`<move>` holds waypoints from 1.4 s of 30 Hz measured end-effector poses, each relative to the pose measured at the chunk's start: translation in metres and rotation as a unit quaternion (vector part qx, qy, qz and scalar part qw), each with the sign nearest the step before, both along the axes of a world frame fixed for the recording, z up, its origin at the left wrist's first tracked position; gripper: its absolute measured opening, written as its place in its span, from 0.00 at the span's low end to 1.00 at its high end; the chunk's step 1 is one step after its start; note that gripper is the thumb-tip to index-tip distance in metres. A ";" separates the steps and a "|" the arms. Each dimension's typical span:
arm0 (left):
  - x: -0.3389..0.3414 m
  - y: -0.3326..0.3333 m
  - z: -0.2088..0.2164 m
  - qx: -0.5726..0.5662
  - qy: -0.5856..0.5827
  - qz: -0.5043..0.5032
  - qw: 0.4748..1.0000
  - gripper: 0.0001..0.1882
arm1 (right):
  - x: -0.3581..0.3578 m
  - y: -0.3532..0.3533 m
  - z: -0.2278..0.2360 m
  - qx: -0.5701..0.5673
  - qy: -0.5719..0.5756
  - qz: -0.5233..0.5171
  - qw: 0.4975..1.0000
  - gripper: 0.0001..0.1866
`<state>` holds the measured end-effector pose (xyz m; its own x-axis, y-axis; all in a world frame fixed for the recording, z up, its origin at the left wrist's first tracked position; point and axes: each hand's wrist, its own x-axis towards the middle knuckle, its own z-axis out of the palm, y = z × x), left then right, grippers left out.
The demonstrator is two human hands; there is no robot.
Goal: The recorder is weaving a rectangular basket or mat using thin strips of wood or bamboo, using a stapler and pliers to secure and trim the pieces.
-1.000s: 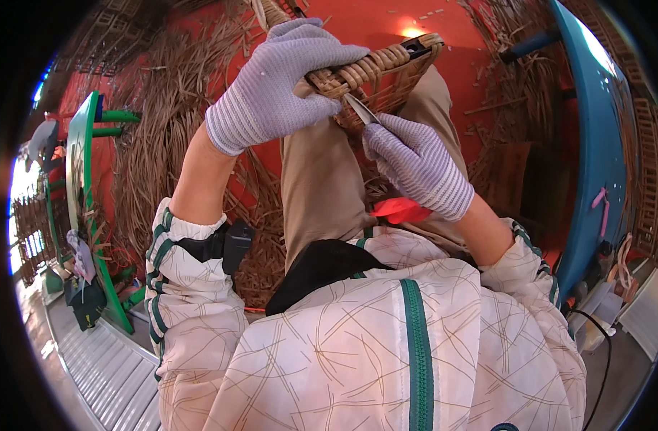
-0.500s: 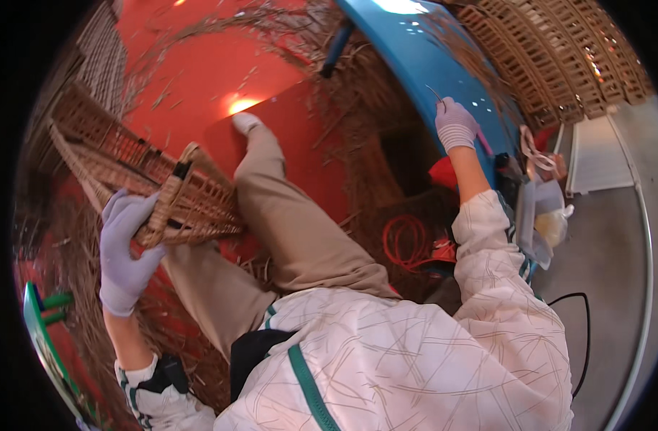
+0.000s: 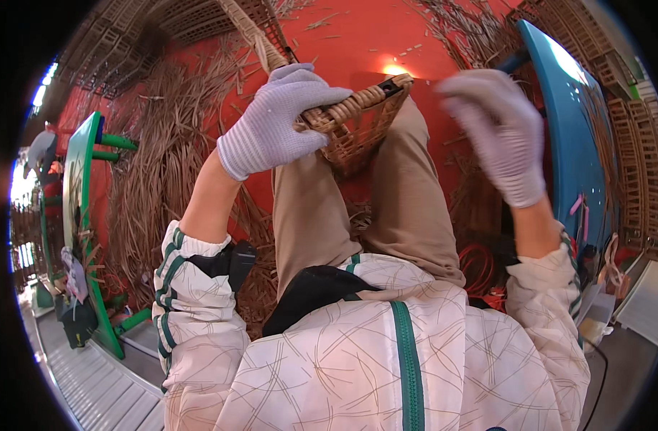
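Note:
A brown woven wicker basket [image 3: 359,142] rests tilted between my knees, with a dark fitting on its thick wrapped rim. My left hand [image 3: 275,118], in a whitish knitted glove, is closed around that rim. Its fingers lie over the top and its thumb is on the near side. To the right of the basket, apart from it, my gloved right hand [image 3: 498,133] hangs raised in the air. Motion smears its fingers, so I cannot make out whether anything is in them.
Loose dried strips [image 3: 163,165] are heaped on the red floor [image 3: 343,32] at the left. A blue table [image 3: 569,136] stands at the right, with stacked wicker baskets [image 3: 634,154] beyond it. At far left is a green-edged board [image 3: 81,179]. Coiled red cord [image 3: 476,266] lies beside my right leg.
My view has turned left. My right hand has left the blue table, where it held a thin curved thing, and moved toward the basket. The basket is now between my knees, still in my left hand.

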<state>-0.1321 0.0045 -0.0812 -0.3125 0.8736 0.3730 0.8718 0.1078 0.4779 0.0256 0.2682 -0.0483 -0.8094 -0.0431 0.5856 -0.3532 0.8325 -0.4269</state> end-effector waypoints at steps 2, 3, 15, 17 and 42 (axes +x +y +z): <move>-0.001 0.000 0.002 0.013 0.001 -0.004 1.000 0.26 | -0.025 -0.048 -0.008 -0.041 0.016 0.092 0.995 0.10; -0.001 -0.002 0.001 0.021 0.003 -0.006 1.000 0.25 | -0.037 -0.062 -0.016 -0.007 0.034 0.103 0.994 0.09; -0.009 -0.018 -0.011 0.042 -0.006 -0.040 0.998 0.24 | -0.058 -0.097 -0.013 0.112 -0.035 0.131 0.984 0.08; -0.008 -0.021 -0.016 0.060 0.001 -0.034 0.998 0.24 | -0.061 -0.099 -0.014 0.071 -0.062 0.144 0.985 0.06; -0.007 -0.021 -0.018 0.134 0.038 -0.014 0.990 0.21 | -0.065 -0.114 -0.040 -0.002 0.018 0.075 0.997 0.03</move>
